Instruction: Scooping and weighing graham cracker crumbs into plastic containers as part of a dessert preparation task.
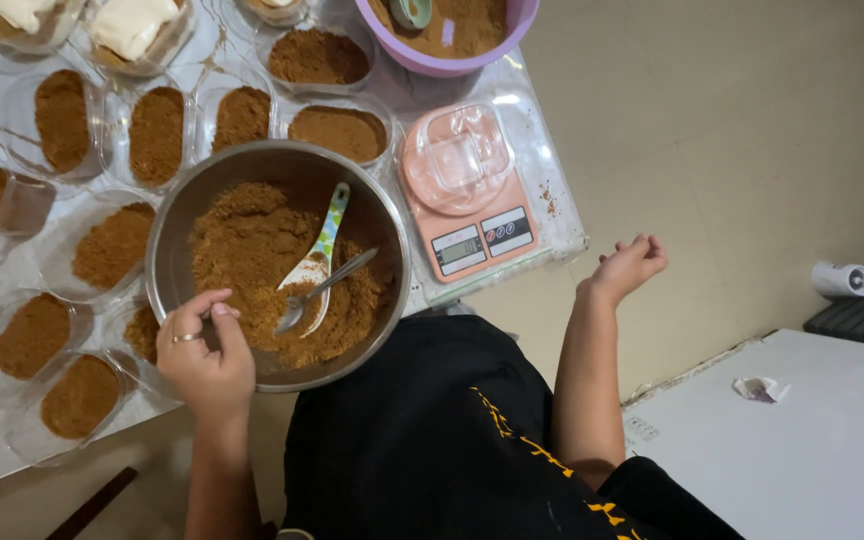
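Note:
A steel bowl (177, 225) of brown crumbs sits in front of me on the plastic-covered table. In it lie a white patterned spoon (320, 255) and a metal spoon (320, 292). My left hand (204, 352), with a ring on it, rests on the bowl's near rim, fingers curled and pinching a bit of crumb. My right hand (632, 264) hovers off the table's right edge over the floor, fingers loosely curled, holding nothing.
A pink kitchen scale (464, 195) with a clear container on it stands right of the bowl. Several clear cups of brown crumbs (157, 135) surround the bowl. A purple bowl (442, 40) of crumbs is at the top. A white board (802, 440) lies lower right.

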